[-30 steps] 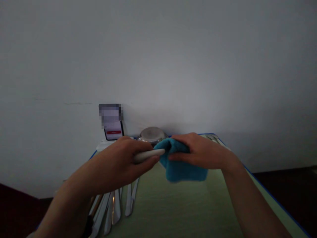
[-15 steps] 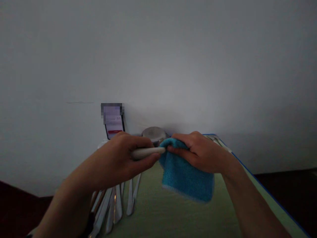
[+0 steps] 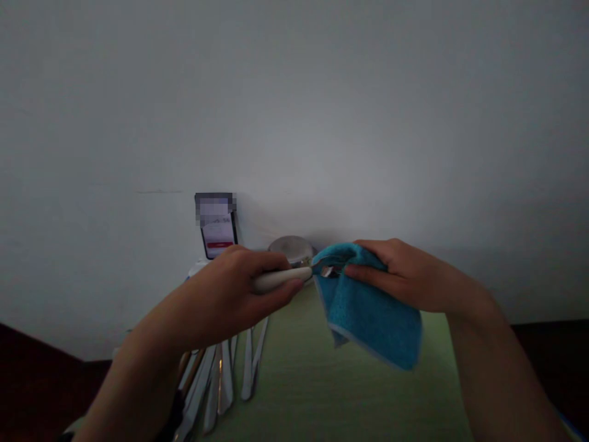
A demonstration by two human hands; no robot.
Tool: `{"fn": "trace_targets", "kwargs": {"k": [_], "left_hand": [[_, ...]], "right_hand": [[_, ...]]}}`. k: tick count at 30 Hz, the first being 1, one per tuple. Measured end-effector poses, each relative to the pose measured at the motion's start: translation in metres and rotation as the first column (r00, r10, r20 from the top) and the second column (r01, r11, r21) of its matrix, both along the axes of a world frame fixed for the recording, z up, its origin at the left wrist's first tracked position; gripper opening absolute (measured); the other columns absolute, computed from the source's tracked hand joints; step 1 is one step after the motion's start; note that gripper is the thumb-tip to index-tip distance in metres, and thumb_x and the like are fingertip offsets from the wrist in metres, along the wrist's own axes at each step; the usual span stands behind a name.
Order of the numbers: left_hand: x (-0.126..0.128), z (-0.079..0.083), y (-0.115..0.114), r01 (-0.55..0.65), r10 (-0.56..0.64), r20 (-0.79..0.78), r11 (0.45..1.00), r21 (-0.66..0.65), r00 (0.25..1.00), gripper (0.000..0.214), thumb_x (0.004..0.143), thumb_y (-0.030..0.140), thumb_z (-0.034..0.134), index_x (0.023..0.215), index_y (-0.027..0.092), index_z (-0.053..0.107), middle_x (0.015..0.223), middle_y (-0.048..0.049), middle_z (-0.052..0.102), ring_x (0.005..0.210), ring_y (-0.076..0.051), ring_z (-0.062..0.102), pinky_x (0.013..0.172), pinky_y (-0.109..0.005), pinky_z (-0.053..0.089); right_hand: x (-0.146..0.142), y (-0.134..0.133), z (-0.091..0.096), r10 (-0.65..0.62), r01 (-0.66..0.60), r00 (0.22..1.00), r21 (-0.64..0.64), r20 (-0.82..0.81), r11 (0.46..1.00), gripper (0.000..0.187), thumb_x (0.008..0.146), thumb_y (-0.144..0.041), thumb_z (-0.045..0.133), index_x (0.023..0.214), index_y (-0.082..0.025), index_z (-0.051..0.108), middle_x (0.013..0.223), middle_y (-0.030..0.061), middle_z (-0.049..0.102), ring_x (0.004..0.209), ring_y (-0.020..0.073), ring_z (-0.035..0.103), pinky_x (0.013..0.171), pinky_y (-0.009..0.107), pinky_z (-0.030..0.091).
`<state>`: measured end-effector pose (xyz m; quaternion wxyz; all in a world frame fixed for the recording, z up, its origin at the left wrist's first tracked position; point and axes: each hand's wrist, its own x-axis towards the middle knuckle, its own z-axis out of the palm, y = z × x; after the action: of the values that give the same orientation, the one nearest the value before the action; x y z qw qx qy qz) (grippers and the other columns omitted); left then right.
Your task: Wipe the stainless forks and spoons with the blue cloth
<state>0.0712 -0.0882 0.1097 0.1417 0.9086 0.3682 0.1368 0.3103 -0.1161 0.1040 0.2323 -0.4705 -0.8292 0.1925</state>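
Note:
My left hand (image 3: pixel 234 294) is closed around the pale handle of a utensil (image 3: pixel 280 279) and holds it level above the table. The utensil's metal end (image 3: pixel 327 271) pokes into a blue cloth (image 3: pixel 368 310). My right hand (image 3: pixel 405 276) pinches that cloth around the metal end, and the rest of the cloth hangs down below the hand. What kind of utensil it is stays hidden by the cloth.
Several pieces of cutlery (image 3: pixel 225 380) lie side by side on the green mat (image 3: pixel 313 393) under my left forearm. A metal bowl (image 3: pixel 292 250) and a propped phone (image 3: pixel 217 227) stand at the back against the wall.
My right hand has slid the cloth to the right along the utensil, baring a bit of metal. The cloth has unfolded and hangs lower. The view has shifted slightly right.

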Motion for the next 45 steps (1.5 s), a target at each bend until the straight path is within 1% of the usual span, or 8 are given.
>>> {"fn": "trace_targets", "kwargs": {"k": [6, 13, 19, 25, 31, 35, 39, 45], "left_hand": [[0.003, -0.001, 0.0, 0.003, -0.025, 0.149, 0.989, 0.149, 0.989, 0.025, 0.076, 0.035, 0.061, 0.097, 0.024, 0.057, 0.084, 0.004, 0.066, 0.068, -0.009, 0.059, 0.061, -0.017, 0.042], [0.002, 0.0, -0.002, 0.027, -0.112, 0.212, 0.929, 0.369, 0.971, 0.02, 0.077, 0.029, 0.063, 0.097, 0.028, 0.062, 0.082, 0.0085, 0.068, 0.066, -0.005, 0.06, 0.063, -0.013, 0.042], [0.002, -0.003, 0.001, 0.041, -0.136, 0.211, 0.915, 0.401, 0.968, 0.021, 0.077, 0.029, 0.063, 0.097, 0.025, 0.063, 0.084, 0.0046, 0.068, 0.072, -0.007, 0.061, 0.067, -0.016, 0.043], [0.003, -0.006, 0.008, 0.043, -0.139, 0.2, 0.907, 0.419, 0.97, 0.019, 0.078, 0.032, 0.061, 0.094, 0.023, 0.066, 0.09, 0.0001, 0.064, 0.079, -0.01, 0.06, 0.071, -0.02, 0.043], [0.0, -0.005, 0.009, 0.022, -0.066, 0.129, 0.949, 0.315, 0.99, 0.022, 0.083, 0.034, 0.053, 0.097, 0.024, 0.066, 0.088, -0.0017, 0.066, 0.075, -0.013, 0.06, 0.066, -0.024, 0.042], [-0.001, -0.005, 0.01, 0.032, -0.037, 0.025, 0.982, 0.185, 0.999, 0.026, 0.086, 0.037, 0.047, 0.091, 0.02, 0.066, 0.08, -0.0016, 0.068, 0.069, -0.013, 0.06, 0.062, -0.023, 0.04], [0.0, -0.004, 0.011, 0.048, -0.05, 0.011, 0.992, 0.113, 0.999, 0.03, 0.087, 0.039, 0.044, 0.09, 0.019, 0.066, 0.066, 0.0003, 0.064, 0.055, -0.01, 0.054, 0.053, -0.02, 0.036], [0.003, -0.001, 0.008, 0.083, -0.085, 0.019, 0.994, 0.065, 0.996, 0.03, 0.087, 0.038, 0.044, 0.086, 0.018, 0.067, 0.055, 0.0025, 0.056, 0.048, -0.008, 0.047, 0.048, -0.018, 0.033]], "right_hand": [[-0.008, 0.0, 0.001, -0.034, 0.032, 0.999, 0.051, 0.037, 0.998, 0.027, 0.088, -0.039, 0.041, 0.089, -0.018, 0.059, 0.079, -0.0003, 0.063, 0.068, 0.0118, 0.056, 0.06, 0.025, 0.038], [-0.008, 0.001, 0.0, -0.047, 0.052, 0.998, 0.098, -0.052, 0.994, 0.026, 0.088, -0.039, 0.043, 0.093, -0.02, 0.06, 0.081, -0.0014, 0.064, 0.07, 0.0112, 0.057, 0.062, 0.024, 0.04], [-0.006, 0.004, -0.002, -0.024, 0.025, 0.995, 0.014, -0.097, 1.0, 0.029, 0.087, -0.041, 0.043, 0.102, -0.021, 0.059, 0.09, -0.0001, 0.065, 0.077, 0.0127, 0.059, 0.066, 0.024, 0.042], [0.0, 0.005, -0.004, -0.015, 0.01, 0.996, -0.055, -0.082, 0.998, 0.03, 0.087, -0.043, 0.042, 0.094, -0.019, 0.059, 0.082, 0.0001, 0.063, 0.069, 0.0116, 0.055, 0.059, 0.023, 0.041], [0.001, 0.005, -0.006, -0.058, 0.04, 0.987, -0.117, -0.152, 0.992, 0.035, 0.086, -0.048, 0.041, 0.081, -0.017, 0.057, 0.066, -0.0016, 0.054, 0.056, 0.0087, 0.047, 0.049, 0.02, 0.038], [0.001, 0.004, -0.005, -0.033, 0.011, 0.99, -0.162, -0.134, 0.987, 0.035, 0.085, -0.048, 0.042, 0.089, -0.018, 0.058, 0.07, -0.0005, 0.056, 0.059, 0.01, 0.05, 0.049, 0.02, 0.038], [-0.002, 0.003, -0.004, 0.021, -0.03, 0.997, -0.123, -0.079, 0.992, 0.035, 0.086, -0.047, 0.041, 0.095, -0.018, 0.059, 0.076, 0.0005, 0.06, 0.062, 0.0108, 0.052, 0.052, 0.021, 0.038], [-0.014, 0.002, -0.004, 0.06, -0.061, 0.998, -0.025, -0.031, 0.998, 0.032, 0.086, -0.044, 0.042, 0.083, -0.017, 0.06, 0.067, -0.0018, 0.058, 0.055, 0.0083, 0.049, 0.05, 0.02, 0.035]]}}
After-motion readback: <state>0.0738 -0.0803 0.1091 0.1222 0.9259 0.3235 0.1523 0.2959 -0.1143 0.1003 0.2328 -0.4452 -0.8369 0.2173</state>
